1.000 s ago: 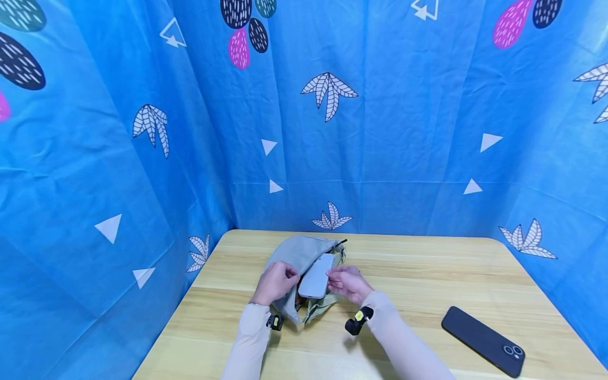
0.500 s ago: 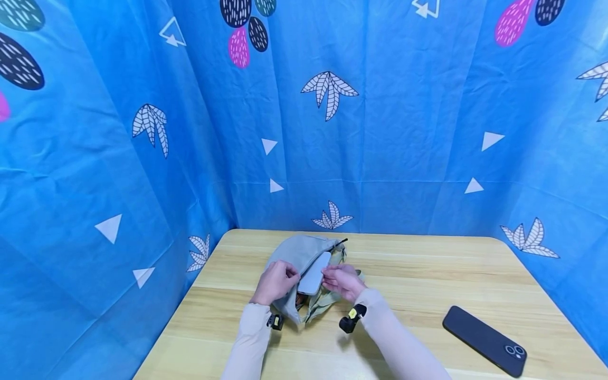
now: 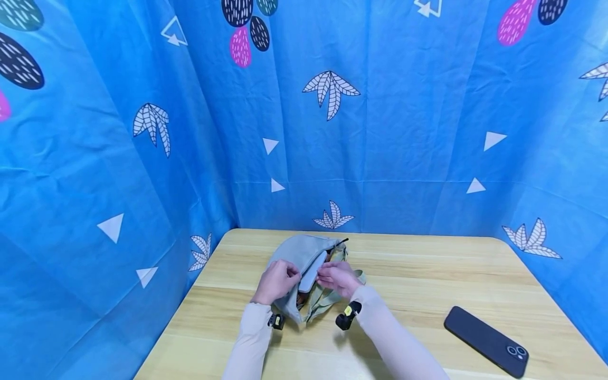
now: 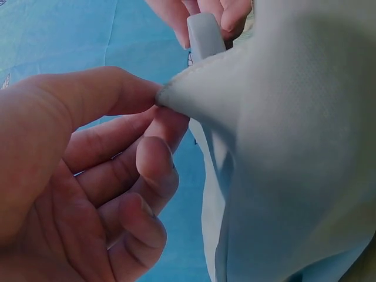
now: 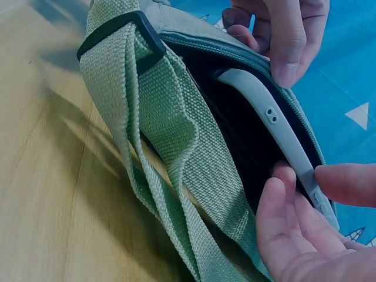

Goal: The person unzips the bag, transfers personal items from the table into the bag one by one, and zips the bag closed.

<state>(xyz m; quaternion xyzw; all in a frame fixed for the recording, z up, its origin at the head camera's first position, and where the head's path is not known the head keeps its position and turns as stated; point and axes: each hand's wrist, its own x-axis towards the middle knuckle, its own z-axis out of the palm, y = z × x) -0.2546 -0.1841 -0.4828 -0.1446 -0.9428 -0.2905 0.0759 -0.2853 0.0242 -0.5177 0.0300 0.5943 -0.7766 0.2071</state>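
Observation:
A grey-green zip bag (image 3: 295, 254) lies at the table's left side with its mouth gaping. My left hand (image 3: 277, 282) pinches the edge of that mouth between thumb and index finger, the other fingers loosely bent in the left wrist view. Half inside the opening stands a pale, flat, phone-like slab (image 5: 276, 117) with rounded corners and two small holes in its edge. My right hand (image 5: 311, 241) holds the slab's near end, thumb on one side and fingertips on the other. The slab's lower part is hidden in the bag.
A webbing strap (image 5: 114, 97) with a black slider (image 5: 150, 44) hangs along the bag's right side. A dark phone (image 3: 486, 342) lies on the wooden table (image 3: 404, 264) at the right. Blue patterned curtains (image 3: 399, 132) stand behind and at both sides.
My right hand has moved left with the slab, which has tilted and gone deeper into the bag's mouth. My left hand has stayed at the bag's edge.

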